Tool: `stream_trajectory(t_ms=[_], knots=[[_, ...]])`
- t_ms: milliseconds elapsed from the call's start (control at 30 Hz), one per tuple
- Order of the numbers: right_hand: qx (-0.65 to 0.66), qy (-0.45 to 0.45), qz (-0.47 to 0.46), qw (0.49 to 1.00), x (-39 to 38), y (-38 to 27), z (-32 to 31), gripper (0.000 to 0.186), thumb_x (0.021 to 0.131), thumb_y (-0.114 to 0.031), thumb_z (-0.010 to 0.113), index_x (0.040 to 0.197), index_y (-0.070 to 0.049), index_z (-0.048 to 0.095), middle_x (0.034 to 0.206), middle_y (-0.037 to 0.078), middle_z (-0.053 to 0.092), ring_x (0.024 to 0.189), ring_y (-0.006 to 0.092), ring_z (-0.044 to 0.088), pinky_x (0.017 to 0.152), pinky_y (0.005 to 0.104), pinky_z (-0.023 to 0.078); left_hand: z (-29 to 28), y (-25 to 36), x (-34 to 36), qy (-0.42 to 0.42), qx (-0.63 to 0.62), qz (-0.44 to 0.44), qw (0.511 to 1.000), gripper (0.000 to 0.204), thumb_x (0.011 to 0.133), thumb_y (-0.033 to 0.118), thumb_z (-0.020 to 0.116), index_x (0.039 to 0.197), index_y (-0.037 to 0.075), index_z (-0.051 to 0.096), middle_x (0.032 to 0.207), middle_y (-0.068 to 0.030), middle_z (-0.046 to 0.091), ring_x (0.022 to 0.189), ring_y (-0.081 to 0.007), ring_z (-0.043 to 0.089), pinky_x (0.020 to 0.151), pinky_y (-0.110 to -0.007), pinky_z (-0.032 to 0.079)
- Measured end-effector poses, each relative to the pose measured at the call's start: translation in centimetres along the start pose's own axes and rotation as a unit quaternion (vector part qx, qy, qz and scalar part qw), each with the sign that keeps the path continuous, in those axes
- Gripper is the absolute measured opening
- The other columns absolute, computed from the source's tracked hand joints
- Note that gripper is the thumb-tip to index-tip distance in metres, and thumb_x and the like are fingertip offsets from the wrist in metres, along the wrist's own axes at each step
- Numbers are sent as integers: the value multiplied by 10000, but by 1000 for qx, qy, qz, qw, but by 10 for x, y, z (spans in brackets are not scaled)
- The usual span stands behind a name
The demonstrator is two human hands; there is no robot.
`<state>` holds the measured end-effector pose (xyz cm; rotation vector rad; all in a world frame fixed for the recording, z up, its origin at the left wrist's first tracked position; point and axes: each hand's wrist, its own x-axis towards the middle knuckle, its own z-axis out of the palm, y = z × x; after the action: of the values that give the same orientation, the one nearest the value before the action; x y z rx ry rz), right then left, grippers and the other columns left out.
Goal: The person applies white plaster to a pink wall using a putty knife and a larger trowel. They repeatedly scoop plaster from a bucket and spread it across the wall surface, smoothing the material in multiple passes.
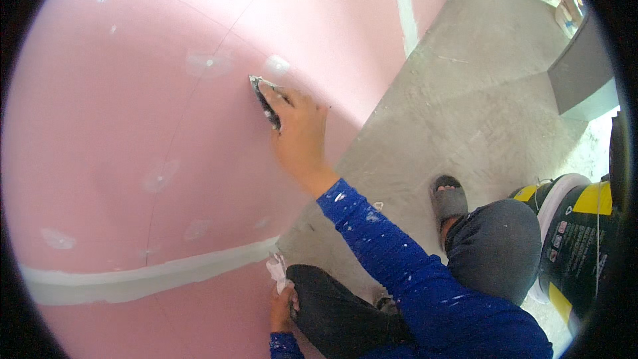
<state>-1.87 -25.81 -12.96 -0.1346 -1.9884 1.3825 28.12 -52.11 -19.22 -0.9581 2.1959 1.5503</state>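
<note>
My right hand (302, 134) is closed around a scraper (267, 110), dark and narrow, flecked with white paste along its edge. It is at the pink wall (100, 139), just below a pale dab (277, 64). My left hand (283, 308), low beside my knee, grips a second tool whose end carries white paste (276, 270); its full shape I cannot tell. The wall bears thin dark lines, whitish spots and a broad pale band (153, 276). Grey, scuffed floor (458, 93) runs alongside, with black-and-yellow buckets (577, 246) to my right.
</note>
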Motion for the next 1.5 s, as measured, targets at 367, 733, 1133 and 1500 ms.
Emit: stream_trajectory(t_ms=[367,733,1133,1500], knots=[[80,-72,160,981,84,74,-42,291,934,-230,691,1108,-6,756,912,193,763,807,286,741,743,387,557,1,12,2,-18,65,16,998,193,943,185,689,1018,27,606,666,-11,563,488,-121,499,450,-281,414],[70,-48,207,975,-54,188,19,399,936,-122,593,1306,20,640,1200,252,687,1124,403,661,999,452,504,1,19,-3,17,98,30,995,156,944,149,686,1003,14,635,676,-4,568,512,-103,524,449,-278,433],[-47,-46,179,982,-90,153,92,578,899,26,605,1467,-20,504,1357,227,558,1219,428,537,1052,473,466,-5,7,7,40,84,13,996,174,953,160,689,1039,26,619,703,-15,574,539,-102,529,447,-270,441],[-27,-1,168,985,-49,170,56,538,919,-16,577,1448,-114,562,1277,219,633,1165,421,595,994,492,477,7,22,5,10,117,45,992,184,959,199,676,983,32,602,673,-16,544,518,-112,519,448,-273,436]])
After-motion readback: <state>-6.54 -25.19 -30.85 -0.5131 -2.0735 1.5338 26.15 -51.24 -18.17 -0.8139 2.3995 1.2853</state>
